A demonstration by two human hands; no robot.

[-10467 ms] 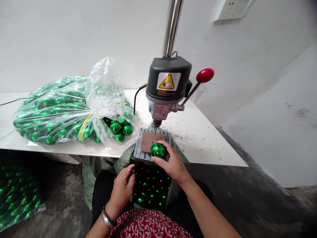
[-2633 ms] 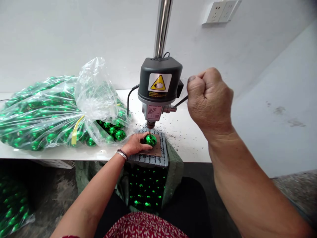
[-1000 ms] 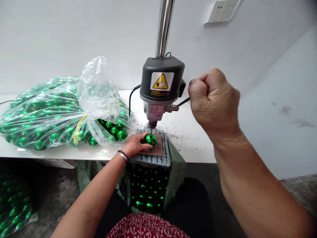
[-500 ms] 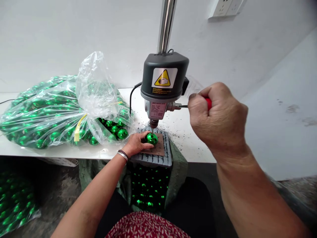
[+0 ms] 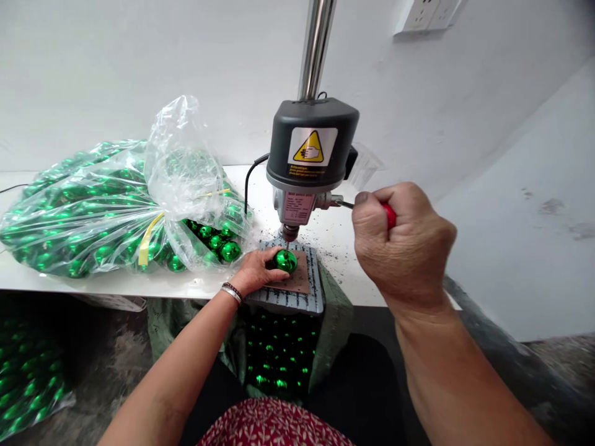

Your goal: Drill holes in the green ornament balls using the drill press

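Note:
Between the thumb and fingers of my left hand point(image 5: 257, 271) is a shiny green ball point(image 5: 285, 262), held against a brown board point(image 5: 300, 282) on the slotted metal base point(image 5: 315, 301). Right above the ball is the bit of a small bench drill point(image 5: 312, 148); whether the tip has entered the ball I cannot tell. My right hand point(image 5: 403, 238) is closed round the lever of the drill, whose red knob point(image 5: 389, 216) shows past the thumb. A bracelet circles my left wrist.
A clear plastic bag point(image 5: 181, 179) of green balls lies left on the white table point(image 5: 195, 286). Dark shavings surround the base. Below it, a green sack point(image 5: 338, 316) holds more balls. Another bag of balls point(image 5: 32, 371) stands lower left. A socket point(image 5: 425, 15) is on the wall.
My right hand has moved downward with the drill lever, which now slopes down more. My left hand and the green ball stay in place under the bit.

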